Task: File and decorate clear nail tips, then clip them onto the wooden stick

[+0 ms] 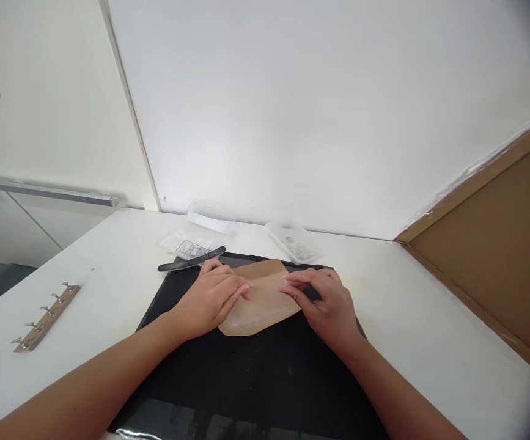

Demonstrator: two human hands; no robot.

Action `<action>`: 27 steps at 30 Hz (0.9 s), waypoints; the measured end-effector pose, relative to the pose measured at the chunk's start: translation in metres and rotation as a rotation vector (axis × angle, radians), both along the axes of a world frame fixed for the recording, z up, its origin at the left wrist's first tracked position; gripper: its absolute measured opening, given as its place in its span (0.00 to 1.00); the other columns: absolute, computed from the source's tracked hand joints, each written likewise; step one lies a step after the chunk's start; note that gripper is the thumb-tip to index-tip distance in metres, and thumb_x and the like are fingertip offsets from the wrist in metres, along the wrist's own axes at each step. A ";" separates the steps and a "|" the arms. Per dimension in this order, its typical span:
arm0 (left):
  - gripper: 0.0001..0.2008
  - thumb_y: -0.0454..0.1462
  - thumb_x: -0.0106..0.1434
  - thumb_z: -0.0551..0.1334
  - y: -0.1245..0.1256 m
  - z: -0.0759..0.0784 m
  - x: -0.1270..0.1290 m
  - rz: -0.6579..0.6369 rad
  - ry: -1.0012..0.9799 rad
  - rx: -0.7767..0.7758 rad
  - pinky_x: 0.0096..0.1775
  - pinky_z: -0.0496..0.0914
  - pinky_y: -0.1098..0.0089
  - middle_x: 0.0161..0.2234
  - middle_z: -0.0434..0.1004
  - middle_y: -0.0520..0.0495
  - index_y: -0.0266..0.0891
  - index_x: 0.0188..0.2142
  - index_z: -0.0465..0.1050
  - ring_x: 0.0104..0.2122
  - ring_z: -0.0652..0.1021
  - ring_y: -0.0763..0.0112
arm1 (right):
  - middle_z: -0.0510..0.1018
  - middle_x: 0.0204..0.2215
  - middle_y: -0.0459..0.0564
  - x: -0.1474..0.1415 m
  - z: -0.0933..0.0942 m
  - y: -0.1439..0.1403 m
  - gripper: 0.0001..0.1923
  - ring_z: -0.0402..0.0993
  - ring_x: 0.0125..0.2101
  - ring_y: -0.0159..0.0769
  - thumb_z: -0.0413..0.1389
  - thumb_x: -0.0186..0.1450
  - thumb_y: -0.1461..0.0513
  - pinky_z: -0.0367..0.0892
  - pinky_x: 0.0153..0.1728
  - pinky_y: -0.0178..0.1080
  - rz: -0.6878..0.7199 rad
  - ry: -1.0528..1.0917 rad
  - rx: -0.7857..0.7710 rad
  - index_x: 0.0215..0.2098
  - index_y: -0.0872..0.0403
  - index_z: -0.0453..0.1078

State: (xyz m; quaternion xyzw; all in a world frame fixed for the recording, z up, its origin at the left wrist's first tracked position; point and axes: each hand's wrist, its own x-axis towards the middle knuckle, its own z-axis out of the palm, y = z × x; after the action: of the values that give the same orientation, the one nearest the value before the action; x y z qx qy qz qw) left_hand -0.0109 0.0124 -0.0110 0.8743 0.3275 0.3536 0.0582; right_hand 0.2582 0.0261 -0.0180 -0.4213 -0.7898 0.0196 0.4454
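A brown paper pouch (265, 299) lies on a black mat (246, 366) in front of me. My left hand (212, 299) rests flat on the pouch's left side, fingers pointing right. My right hand (326, 299) presses on its right edge with curled fingertips. The pouch's upper flap looks folded over between the two hands.
A dark flat tool (191, 261) lies at the mat's far left corner. Clear plastic bags (186, 241) and a clear tray (294, 241) sit by the wall. A wooden hook rail (47, 316) lies at left. A brown board (498, 244) leans at right.
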 end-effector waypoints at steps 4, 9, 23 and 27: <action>0.15 0.38 0.78 0.52 -0.006 0.007 0.000 -0.094 0.170 -0.036 0.57 0.58 0.55 0.50 0.80 0.42 0.40 0.59 0.68 0.50 0.76 0.61 | 0.84 0.31 0.42 0.004 0.000 0.003 0.12 0.80 0.29 0.38 0.63 0.69 0.49 0.64 0.44 0.46 -0.051 -0.002 -0.009 0.39 0.47 0.77; 0.33 0.59 0.68 0.61 -0.008 0.013 -0.003 -0.153 0.298 -0.054 0.58 0.55 0.50 0.54 0.74 0.37 0.40 0.63 0.65 0.53 0.73 0.52 | 0.84 0.31 0.43 0.004 0.000 0.003 0.13 0.81 0.31 0.39 0.63 0.68 0.47 0.65 0.44 0.46 -0.072 0.020 -0.010 0.39 0.47 0.77; 0.33 0.18 0.63 0.47 0.006 0.001 -0.008 0.239 0.042 0.285 0.51 0.60 0.56 0.50 0.74 0.38 0.39 0.64 0.62 0.51 0.75 0.61 | 0.84 0.32 0.44 0.001 -0.010 0.007 0.13 0.81 0.33 0.39 0.63 0.67 0.48 0.70 0.44 0.46 -0.089 0.081 -0.122 0.39 0.47 0.77; 0.37 0.20 0.58 0.52 -0.009 0.016 -0.001 0.273 0.187 0.391 0.56 0.56 0.50 0.58 0.68 0.31 0.37 0.66 0.61 0.59 0.72 0.53 | 0.84 0.34 0.46 0.002 -0.011 0.007 0.15 0.80 0.33 0.40 0.63 0.66 0.47 0.72 0.42 0.44 -0.102 0.121 -0.198 0.40 0.48 0.78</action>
State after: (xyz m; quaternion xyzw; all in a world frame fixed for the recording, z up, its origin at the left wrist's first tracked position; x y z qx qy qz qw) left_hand -0.0114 0.0034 0.0048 0.8454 0.3722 0.3322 -0.1907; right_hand 0.2600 0.0333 -0.0286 -0.5008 -0.7332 0.1002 0.4490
